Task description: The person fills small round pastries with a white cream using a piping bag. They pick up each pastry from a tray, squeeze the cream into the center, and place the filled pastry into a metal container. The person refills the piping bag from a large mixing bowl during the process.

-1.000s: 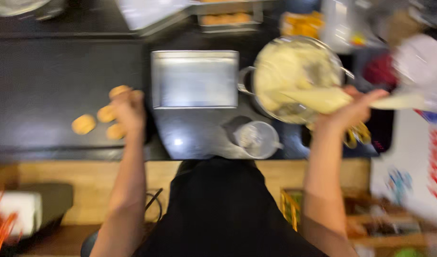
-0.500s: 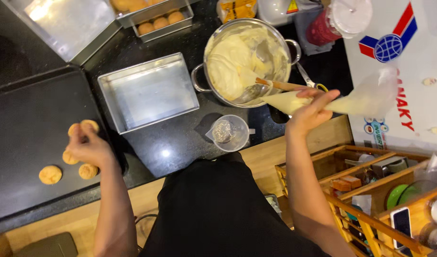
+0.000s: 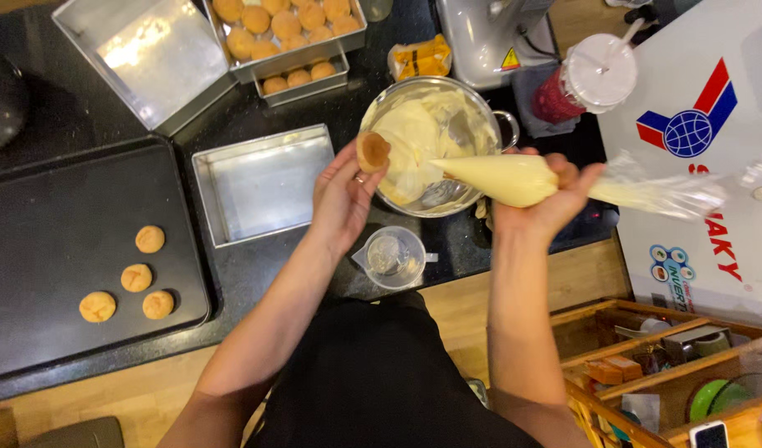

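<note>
My left hand [image 3: 341, 197] holds a small round golden puff [image 3: 372, 152] up over the edge of a steel pot [image 3: 486, 108] of pale cream. My right hand [image 3: 555, 197] grips a clear piping bag [image 3: 513, 179] full of the same cream, its tip pointing left toward the puff with a small gap between them. The bag's twisted tail [image 3: 663, 195] trails off to the right. Several more puffs [image 3: 136, 278] lie on a black baking tray [image 3: 49, 249] at the left.
An empty square steel tin [image 3: 260, 184] sits beside the pot, a clear measuring cup [image 3: 391, 257] in front. Steel tins of puffs [image 3: 289, 33] stand at the back, next to an upturned tin [image 3: 144, 62]. A lidded red drink cup [image 3: 584, 83] and wooden crate [image 3: 654, 365] are at right.
My left hand left the black tray and rose to the pot with one puff. My right hand swung the piping bag's tip toward it. The view shifted.
</note>
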